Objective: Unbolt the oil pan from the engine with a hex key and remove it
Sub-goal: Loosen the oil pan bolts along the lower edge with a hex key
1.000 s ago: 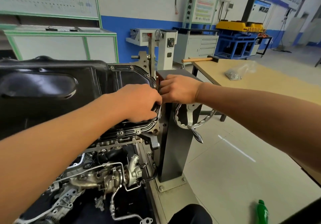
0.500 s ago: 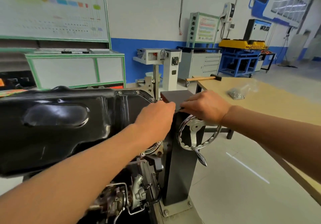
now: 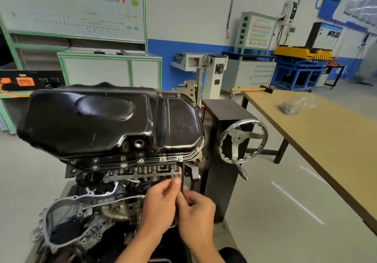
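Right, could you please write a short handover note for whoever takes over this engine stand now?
Hands: the left grip pinches the hex key by its shaft; the right grip curls round its lower part.
Things: the key points up at the front flange of the oil pan; whether its tip sits in a bolt I cannot tell.
Done: nothing that shows; the front flange bolts are in, the pan seated on the engine.
Left: undo the bolts, lift the pan off.
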Motion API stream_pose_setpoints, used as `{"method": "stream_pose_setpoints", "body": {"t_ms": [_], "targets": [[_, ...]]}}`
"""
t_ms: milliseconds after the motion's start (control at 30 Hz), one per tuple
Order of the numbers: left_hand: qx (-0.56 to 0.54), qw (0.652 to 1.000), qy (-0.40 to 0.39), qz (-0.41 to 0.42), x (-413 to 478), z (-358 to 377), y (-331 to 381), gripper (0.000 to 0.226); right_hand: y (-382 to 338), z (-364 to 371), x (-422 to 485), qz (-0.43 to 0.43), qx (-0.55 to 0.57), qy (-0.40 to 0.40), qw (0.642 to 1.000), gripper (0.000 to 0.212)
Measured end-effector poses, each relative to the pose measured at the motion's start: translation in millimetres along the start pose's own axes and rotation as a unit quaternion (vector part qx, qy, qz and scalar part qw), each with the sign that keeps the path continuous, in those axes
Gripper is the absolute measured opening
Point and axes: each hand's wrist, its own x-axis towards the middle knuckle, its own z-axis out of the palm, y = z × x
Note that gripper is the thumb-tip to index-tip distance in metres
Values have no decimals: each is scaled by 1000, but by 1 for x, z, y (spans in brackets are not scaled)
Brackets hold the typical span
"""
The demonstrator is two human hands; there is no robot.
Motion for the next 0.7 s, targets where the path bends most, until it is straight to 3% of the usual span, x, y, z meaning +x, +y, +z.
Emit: {"method": "stream_pose_setpoints", "body": {"t_ms": [67, 200, 333, 467, 700], "targets": [[9, 999, -13, 28, 11, -4, 0, 20, -5, 11, 6, 7, 27, 8, 1000, 34], [71, 994, -35, 80, 38, -8, 8, 17, -5, 24, 22, 1, 23, 42, 999, 56], [152, 978, -38, 138, 54, -7, 14, 18, 8, 29, 21, 15, 24, 60, 998, 52], [193, 968, -63, 145, 60, -4, 13, 25, 13, 30, 21, 26, 30, 59, 997, 46], [239, 958, -60, 145, 66, -2, 14, 42, 13, 31, 25, 22, 57, 56, 997, 56]]}}
